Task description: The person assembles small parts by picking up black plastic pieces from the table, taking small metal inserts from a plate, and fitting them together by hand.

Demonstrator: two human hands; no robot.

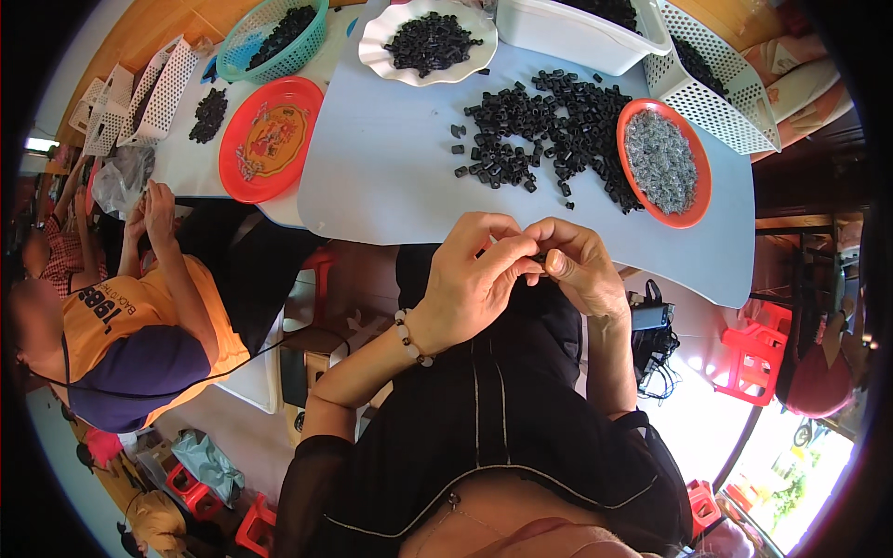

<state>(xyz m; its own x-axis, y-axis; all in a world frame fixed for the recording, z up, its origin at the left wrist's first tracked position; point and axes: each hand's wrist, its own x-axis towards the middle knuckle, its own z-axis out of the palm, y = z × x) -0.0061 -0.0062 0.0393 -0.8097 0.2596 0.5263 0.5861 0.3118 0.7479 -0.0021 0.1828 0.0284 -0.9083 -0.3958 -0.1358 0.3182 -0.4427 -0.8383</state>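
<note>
My left hand (473, 277), with a beaded bracelet at its wrist, and my right hand (584, 270) meet just off the front edge of the table. Both are closed, thumbs and fingertips pinching a small black plastic part (539, 258) between them. Fingers cover most of that part, so its exact shape is hidden. Beyond my hands, a loose pile of similar black plastic parts (510, 119) is spread on the pale blue table (391, 167). To its right stands an orange bowl (704, 175) full of small clear pieces (660, 160).
Behind the pile are a white scalloped plate (374, 58) of black parts, a white tub (577, 42) and a perforated white basket (755, 116). At left, a co-worker in an orange and navy shirt (139, 344) sits near a red tray (244, 181). Red stools (755, 358) stand right.
</note>
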